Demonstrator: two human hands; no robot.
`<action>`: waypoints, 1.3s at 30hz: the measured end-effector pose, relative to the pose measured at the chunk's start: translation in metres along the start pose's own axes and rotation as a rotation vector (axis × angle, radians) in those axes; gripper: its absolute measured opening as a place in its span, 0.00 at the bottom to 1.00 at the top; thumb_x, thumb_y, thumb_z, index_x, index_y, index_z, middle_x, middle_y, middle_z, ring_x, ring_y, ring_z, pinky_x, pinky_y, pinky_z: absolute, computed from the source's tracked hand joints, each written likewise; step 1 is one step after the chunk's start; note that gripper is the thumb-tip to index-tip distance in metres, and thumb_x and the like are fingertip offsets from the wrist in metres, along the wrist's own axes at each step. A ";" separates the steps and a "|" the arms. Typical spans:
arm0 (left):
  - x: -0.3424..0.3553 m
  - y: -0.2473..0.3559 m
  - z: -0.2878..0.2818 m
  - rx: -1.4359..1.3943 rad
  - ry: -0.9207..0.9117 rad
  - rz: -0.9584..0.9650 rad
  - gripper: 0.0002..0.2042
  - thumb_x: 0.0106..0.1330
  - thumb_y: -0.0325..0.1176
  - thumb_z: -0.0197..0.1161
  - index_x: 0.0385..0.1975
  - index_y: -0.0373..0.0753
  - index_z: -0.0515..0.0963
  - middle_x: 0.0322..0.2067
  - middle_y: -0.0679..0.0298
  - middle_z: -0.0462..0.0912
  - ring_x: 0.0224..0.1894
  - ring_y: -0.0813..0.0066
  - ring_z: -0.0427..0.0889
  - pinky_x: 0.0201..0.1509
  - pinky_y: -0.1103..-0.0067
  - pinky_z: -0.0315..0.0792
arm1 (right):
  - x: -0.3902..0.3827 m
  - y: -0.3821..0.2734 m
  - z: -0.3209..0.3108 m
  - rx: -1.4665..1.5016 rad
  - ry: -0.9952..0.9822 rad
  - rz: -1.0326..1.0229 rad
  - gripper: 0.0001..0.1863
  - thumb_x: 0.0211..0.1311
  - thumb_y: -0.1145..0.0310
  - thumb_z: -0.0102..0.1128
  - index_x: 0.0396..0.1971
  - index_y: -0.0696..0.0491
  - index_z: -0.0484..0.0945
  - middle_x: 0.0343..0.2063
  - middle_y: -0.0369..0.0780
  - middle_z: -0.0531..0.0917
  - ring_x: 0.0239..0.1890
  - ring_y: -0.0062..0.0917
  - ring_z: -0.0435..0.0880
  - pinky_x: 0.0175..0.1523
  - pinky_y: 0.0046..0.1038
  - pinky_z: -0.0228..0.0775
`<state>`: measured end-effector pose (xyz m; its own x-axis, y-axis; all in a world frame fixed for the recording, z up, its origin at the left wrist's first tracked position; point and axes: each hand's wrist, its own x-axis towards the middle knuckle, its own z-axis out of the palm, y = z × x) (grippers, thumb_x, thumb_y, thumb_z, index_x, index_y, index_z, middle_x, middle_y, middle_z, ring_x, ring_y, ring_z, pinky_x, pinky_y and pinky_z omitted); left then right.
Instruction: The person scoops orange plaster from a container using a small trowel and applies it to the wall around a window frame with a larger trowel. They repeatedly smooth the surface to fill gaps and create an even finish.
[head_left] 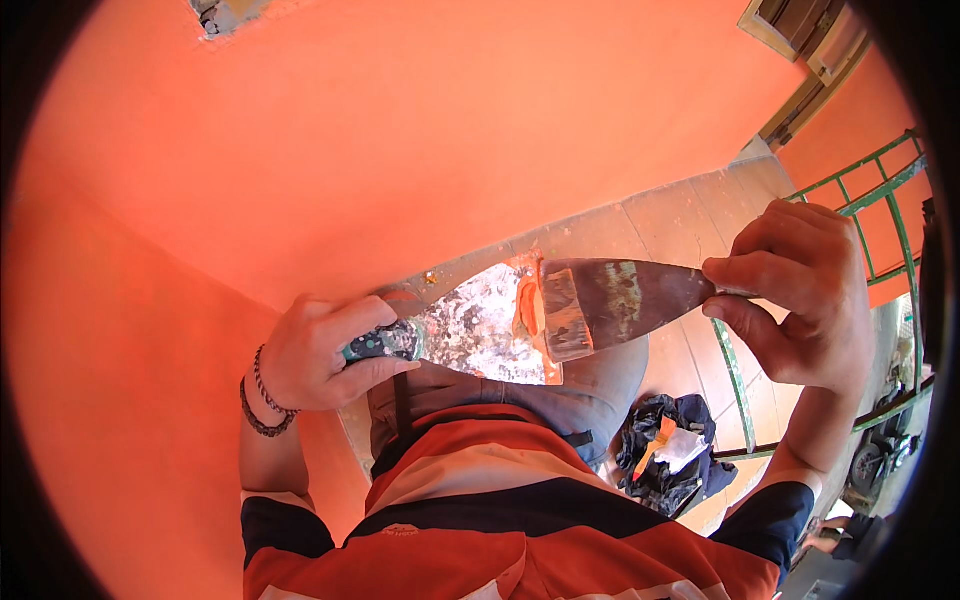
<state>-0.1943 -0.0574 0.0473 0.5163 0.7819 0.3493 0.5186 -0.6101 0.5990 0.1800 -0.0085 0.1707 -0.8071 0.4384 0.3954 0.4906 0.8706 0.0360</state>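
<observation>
My left hand (330,350) is closed round the dark, paint-speckled handle of a broad putty knife (465,320). Its shiny blade is spotted with paint and points right. From the other side, my right hand (795,285) pinches a second putty knife (650,298) by the narrow end of its dull brown blade, between thumb and fingers; any handle is hidden in that hand. The two wide blade edges meet and seem to overlap in front of my waist. Orange filler (530,305) lies near the left blade's edge, and a thin smear coats the right blade's edge.
Orange walls (430,130) rise ahead and at left, with a broken patch (225,15) at top left. Green metal rails (865,205) stand at right. On the tiled floor (690,220) sits a black plastic bag (640,420). Another person's arm (825,535) shows at lower right.
</observation>
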 end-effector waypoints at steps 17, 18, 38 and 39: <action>-0.003 -0.019 -0.003 -0.167 -0.077 -0.236 0.12 0.57 0.34 0.73 0.31 0.35 0.77 0.22 0.60 0.78 0.21 0.71 0.76 0.28 0.78 0.69 | 0.018 0.016 -0.010 -0.136 -0.431 0.104 0.06 0.46 0.72 0.72 0.24 0.53 0.82 0.12 0.36 0.75 0.15 0.26 0.76 0.22 0.32 0.61; -0.006 -0.025 -0.002 -0.115 -0.078 -0.239 0.12 0.58 0.34 0.73 0.31 0.35 0.76 0.21 0.60 0.77 0.21 0.74 0.75 0.28 0.79 0.68 | 0.017 0.028 -0.006 -0.001 -0.493 0.237 0.06 0.50 0.70 0.70 0.26 0.54 0.82 0.13 0.36 0.76 0.14 0.24 0.76 0.21 0.30 0.61; -0.091 -0.190 0.206 -0.156 0.325 -0.710 0.21 0.58 0.47 0.70 0.38 0.34 0.77 0.29 0.52 0.82 0.35 0.58 0.83 0.40 0.68 0.75 | -0.017 0.009 0.218 1.960 0.066 0.557 0.21 0.75 0.59 0.47 0.59 0.57 0.70 0.28 0.47 0.80 0.19 0.25 0.76 0.20 0.24 0.67; -0.086 -0.197 0.217 -0.139 0.306 -0.703 0.22 0.58 0.47 0.70 0.40 0.34 0.78 0.32 0.50 0.83 0.38 0.55 0.84 0.42 0.67 0.76 | -0.007 0.004 0.223 1.971 0.120 0.536 0.22 0.75 0.60 0.47 0.61 0.58 0.69 0.30 0.46 0.80 0.21 0.24 0.77 0.22 0.24 0.68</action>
<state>-0.1932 -0.0324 -0.2571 -0.1236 0.9920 0.0256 0.5534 0.0475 0.8315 0.1143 0.0414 -0.0371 -0.6712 0.7375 0.0753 -0.3889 -0.2638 -0.8827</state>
